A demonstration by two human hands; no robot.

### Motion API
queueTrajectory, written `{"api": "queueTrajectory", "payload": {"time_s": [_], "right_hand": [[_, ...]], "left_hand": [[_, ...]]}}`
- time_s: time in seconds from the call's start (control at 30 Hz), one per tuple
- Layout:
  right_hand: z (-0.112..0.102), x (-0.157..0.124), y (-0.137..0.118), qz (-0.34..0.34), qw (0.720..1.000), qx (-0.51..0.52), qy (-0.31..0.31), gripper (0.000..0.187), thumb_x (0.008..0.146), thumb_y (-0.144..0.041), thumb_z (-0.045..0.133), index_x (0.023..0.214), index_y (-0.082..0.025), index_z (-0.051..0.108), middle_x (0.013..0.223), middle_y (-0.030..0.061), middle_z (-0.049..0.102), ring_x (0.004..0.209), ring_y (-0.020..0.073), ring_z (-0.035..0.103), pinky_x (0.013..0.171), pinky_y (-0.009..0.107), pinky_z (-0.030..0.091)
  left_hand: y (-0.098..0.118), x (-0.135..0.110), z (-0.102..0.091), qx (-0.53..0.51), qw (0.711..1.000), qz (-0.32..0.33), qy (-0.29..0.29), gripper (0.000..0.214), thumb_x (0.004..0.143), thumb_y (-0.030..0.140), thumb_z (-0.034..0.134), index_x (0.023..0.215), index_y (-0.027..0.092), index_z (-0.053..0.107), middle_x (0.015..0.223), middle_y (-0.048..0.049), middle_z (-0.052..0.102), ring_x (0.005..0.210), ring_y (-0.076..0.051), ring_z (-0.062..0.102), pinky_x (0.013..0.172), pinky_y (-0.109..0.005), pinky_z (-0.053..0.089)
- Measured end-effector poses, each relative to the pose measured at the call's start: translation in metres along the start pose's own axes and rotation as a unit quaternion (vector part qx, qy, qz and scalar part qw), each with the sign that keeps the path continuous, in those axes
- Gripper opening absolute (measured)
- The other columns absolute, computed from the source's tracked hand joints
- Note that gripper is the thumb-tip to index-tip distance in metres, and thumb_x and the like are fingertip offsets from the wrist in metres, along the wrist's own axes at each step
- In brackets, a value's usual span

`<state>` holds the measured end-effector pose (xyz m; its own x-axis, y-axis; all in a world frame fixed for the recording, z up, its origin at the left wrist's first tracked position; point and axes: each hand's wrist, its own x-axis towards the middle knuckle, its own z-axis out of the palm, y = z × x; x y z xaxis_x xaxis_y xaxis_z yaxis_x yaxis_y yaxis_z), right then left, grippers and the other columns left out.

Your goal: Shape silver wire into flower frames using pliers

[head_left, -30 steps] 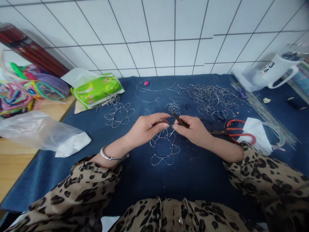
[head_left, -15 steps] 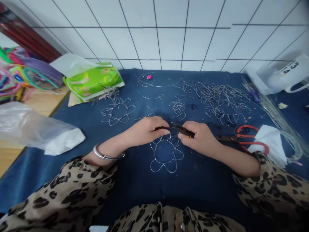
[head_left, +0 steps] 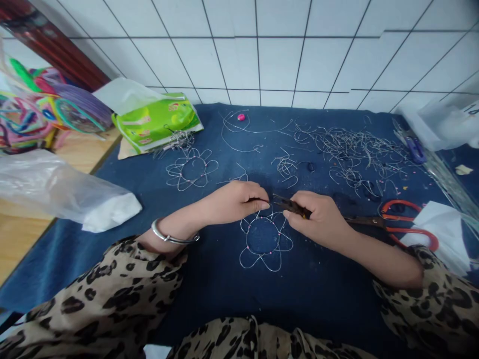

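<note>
A flower-shaped wire ring (head_left: 263,254) with looped petals and small pink beads lies on the dark blue cloth in front of me. My left hand (head_left: 241,202) pinches the wire at the ring's far edge between thumb and fingers. In my right hand (head_left: 316,217) are dark-handled pliers (head_left: 287,203), gripped with their jaws pointing left, close to my left fingertips. Whether the jaws touch the wire is too small to tell. Another wire flower ring (head_left: 192,169) lies farther back on the left.
Loose wire pieces (head_left: 344,149) are heaped at the back right. Red-handled scissors (head_left: 409,232) rest beside my right forearm on white paper. A green tissue pack (head_left: 157,122) and a clear plastic bag (head_left: 71,187) sit at left, near colourful pipe cleaners (head_left: 41,107). A pink bead-like object (head_left: 241,117) lies near the wall.
The whole view has shifted, so everything appears a little farther right. The plier jaws seem slightly more spread and apart from my left fingers; the left pinch stays the same.
</note>
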<state>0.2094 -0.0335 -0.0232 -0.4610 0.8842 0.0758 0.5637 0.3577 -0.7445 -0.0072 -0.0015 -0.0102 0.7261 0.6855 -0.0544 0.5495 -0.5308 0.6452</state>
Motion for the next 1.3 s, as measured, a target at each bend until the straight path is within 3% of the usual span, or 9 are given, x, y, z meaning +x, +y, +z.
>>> {"api": "queueTrajectory", "payload": {"time_s": [0.3,0.57,1.03,1.3], "right_hand": [[-0.003,0.001,-0.002,0.025,0.999,0.023,-0.003,0.019,0.074,-0.021,0.055,0.059,-0.019,0.043,0.059,-0.0039,0.042,0.055,0.0087,0.041,0.054,0.024,0.031],[-0.003,0.001,-0.003,0.036,0.999,0.016,-0.002,0.022,0.076,-0.025,0.056,0.059,-0.019,0.043,0.059,-0.0043,0.04,0.055,0.0084,0.041,0.055,0.024,0.032],[-0.001,0.001,-0.004,0.04,0.999,0.013,-0.005,0.018,0.077,-0.028,0.055,0.063,-0.019,0.046,0.061,-0.0037,0.041,0.057,0.0095,0.041,0.055,0.024,0.032],[-0.001,0.0,-0.004,0.04,0.999,0.01,0.0,0.016,0.078,-0.029,0.055,0.067,-0.019,0.05,0.061,-0.0035,0.043,0.058,0.0097,0.042,0.056,0.024,0.033]], "left_hand": [[-0.009,-0.006,-0.015,-0.024,0.998,-0.019,-0.06,0.022,0.089,0.028,0.043,0.089,0.018,0.063,0.077,-0.0009,0.062,0.066,-0.011,0.055,0.062,-0.022,0.042],[-0.015,-0.011,-0.025,-0.028,0.993,-0.027,-0.111,0.02,0.083,0.033,0.053,0.09,0.021,0.067,0.081,-0.001,0.066,0.069,-0.012,0.059,0.063,-0.023,0.041],[-0.016,-0.012,-0.018,-0.037,0.996,-0.004,-0.085,0.014,0.078,0.021,0.053,0.077,0.022,0.067,0.07,0.0013,0.065,0.06,-0.011,0.056,0.057,-0.023,0.039],[-0.01,-0.014,-0.015,-0.092,0.991,-0.039,-0.09,0.016,0.083,0.023,0.049,0.075,0.019,0.061,0.059,0.0024,0.061,0.054,-0.01,0.06,0.052,-0.02,0.042]]}}
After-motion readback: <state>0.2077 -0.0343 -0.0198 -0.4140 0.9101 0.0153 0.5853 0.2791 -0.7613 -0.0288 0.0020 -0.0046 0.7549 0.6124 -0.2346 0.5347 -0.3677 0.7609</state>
